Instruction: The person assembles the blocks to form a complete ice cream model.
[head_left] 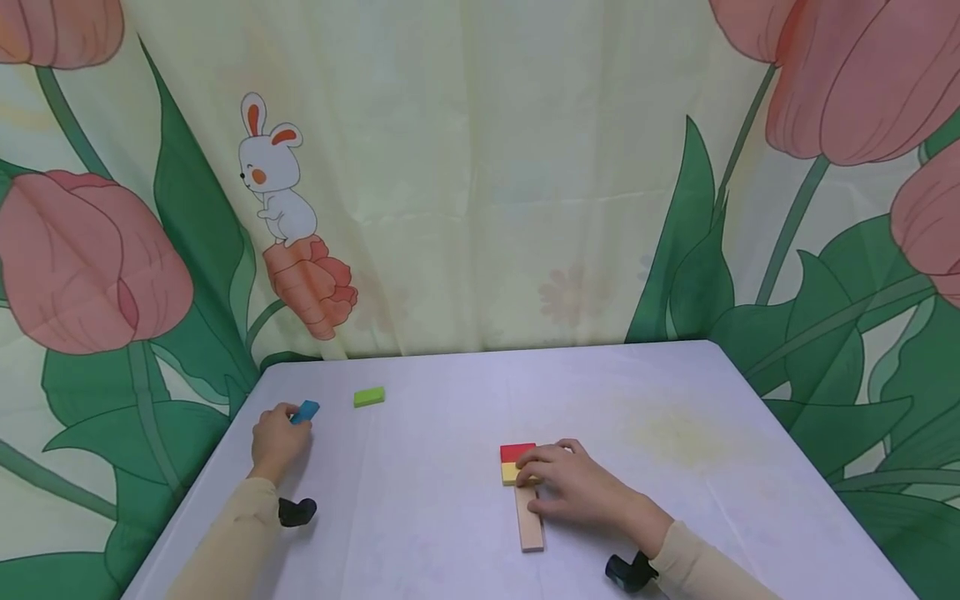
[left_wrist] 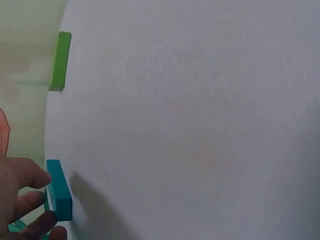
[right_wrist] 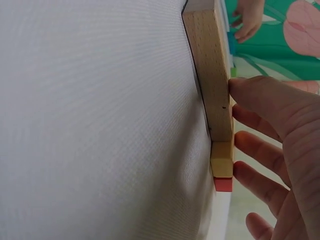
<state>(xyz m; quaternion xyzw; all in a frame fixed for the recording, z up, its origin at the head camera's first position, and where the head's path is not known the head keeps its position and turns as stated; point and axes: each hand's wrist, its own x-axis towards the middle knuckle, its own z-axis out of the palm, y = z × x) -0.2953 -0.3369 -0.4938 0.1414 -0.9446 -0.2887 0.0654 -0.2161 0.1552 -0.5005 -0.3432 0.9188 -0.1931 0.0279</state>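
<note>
At the table's left side, my left hand (head_left: 279, 440) pinches a blue wooden block (head_left: 305, 412) between thumb and fingers. The same blue block (left_wrist: 60, 192) shows at the lower left of the left wrist view. My right hand (head_left: 581, 487) rests its loosely bent fingers on a small group of blocks. There, a long plain wood block (head_left: 529, 525) touches a yellow block (head_left: 509, 473), and a red block (head_left: 517, 451) lies against the yellow one's far side. Fingers partly cover the yellow block. In the right wrist view the thumb touches the plain block (right_wrist: 210, 65).
A light green block (head_left: 369, 397) lies near the table's back left, beyond and right of the left hand. The white-covered table (head_left: 420, 500) ends at a curtain (head_left: 480, 208) printed with tulips and a rabbit. Black wrist cameras (head_left: 297, 512) sit on both wrists.
</note>
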